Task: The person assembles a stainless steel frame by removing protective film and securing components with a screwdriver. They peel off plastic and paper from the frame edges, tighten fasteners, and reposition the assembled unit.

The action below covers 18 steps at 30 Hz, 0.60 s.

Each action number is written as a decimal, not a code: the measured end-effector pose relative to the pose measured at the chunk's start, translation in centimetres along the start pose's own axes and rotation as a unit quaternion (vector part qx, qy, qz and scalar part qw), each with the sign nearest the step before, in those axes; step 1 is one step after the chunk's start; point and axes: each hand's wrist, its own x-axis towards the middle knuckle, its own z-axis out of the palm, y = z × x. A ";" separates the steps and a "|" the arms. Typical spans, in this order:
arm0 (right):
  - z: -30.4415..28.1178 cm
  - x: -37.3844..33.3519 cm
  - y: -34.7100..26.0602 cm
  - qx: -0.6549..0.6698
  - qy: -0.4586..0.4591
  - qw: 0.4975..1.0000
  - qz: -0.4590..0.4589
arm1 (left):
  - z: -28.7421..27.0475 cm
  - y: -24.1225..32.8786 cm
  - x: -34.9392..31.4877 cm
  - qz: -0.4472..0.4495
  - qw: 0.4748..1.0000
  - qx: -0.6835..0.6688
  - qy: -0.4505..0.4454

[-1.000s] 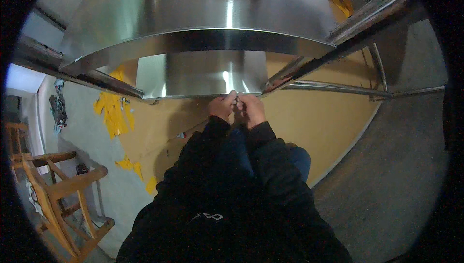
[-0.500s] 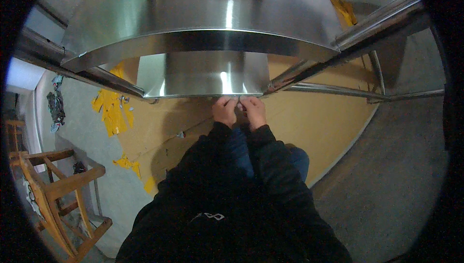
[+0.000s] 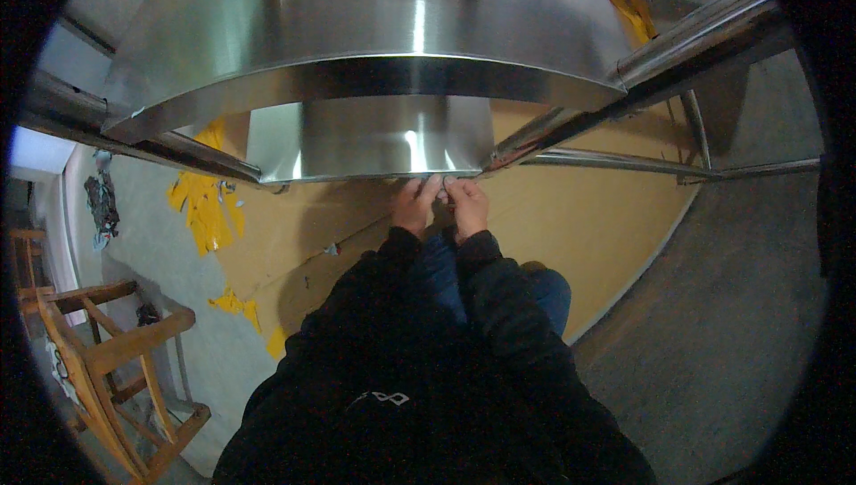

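My left hand (image 3: 413, 207) and my right hand (image 3: 467, 209) are side by side at the front edge of a lower stainless steel shelf (image 3: 357, 135). Fingers on both hands are bent and pinched together against that edge, their tips almost meeting. Whatever lies between the fingertips is too small to make out. Above and beyond the hands, a larger steel top (image 3: 357, 17) with a downturned front lip covers the far part of the shelf. Round metal legs run along both sides of the shelf.
A tan sheet (image 3: 571, 244) covers the floor beneath me, with torn yellow film (image 3: 207, 209) at its left. A wooden stool frame (image 3: 125, 342) lies at the lower left. A dark crumpled scrap (image 3: 102, 204) lies farther left. A metal rail (image 3: 615, 162) extends right.
Both hands stay at the shelf edge. The left fingers have straightened slightly upward and the fingertips have shifted a little. The view has moved slightly.
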 end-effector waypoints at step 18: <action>-0.8 1.3 -0.7 -0.013 0.048 0.998 -0.038 | 0.1 -3.3 1.9 -0.044 0.998 0.044 -0.009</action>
